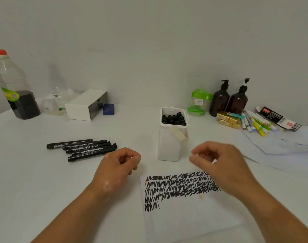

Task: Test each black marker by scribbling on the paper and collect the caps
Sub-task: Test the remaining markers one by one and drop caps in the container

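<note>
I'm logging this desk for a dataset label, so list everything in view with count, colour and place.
black markers: five, black, lying side by side left of centre
white container: one, white, centre, holding upright black markers or caps (cannot tell which)
paper: one sheet, white with black scribble rows, near centre
plastic bottle: one, clear with red cap and dark liquid, far left
white drawer box: one, back left
blue block: one, beside the box
pump bottles: two, brown, back right
green object: one, left of the pump bottles
yellow boxes: a few, back right
pastel pens: several, right
left hand: loosely curled, empty
right hand: above paper, contents unclear
</note>
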Motion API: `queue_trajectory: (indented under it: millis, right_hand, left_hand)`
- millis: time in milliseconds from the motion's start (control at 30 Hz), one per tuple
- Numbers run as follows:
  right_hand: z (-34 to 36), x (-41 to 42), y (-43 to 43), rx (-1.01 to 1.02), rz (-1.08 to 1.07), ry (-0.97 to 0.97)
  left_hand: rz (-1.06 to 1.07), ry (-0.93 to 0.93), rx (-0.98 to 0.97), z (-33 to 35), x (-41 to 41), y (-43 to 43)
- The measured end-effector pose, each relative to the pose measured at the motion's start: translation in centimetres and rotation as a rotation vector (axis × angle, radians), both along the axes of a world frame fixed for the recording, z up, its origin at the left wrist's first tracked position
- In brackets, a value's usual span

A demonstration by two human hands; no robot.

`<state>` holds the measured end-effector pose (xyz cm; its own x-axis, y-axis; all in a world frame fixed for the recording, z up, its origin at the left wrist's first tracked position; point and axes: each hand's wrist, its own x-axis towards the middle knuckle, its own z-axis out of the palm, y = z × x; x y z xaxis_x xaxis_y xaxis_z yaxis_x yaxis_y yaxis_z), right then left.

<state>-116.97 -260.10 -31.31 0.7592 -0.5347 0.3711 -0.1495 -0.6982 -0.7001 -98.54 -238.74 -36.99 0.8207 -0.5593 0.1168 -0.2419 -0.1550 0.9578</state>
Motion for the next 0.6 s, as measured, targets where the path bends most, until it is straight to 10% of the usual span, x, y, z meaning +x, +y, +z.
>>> queue_trajectory:
  millis: [600]
  right_hand:
    - [-4.9,-1.2,1.7,0.156,0.160,0.092]
  left_hand:
    - [0.252,-0.814,0.597,1.1,2.8,3.8]
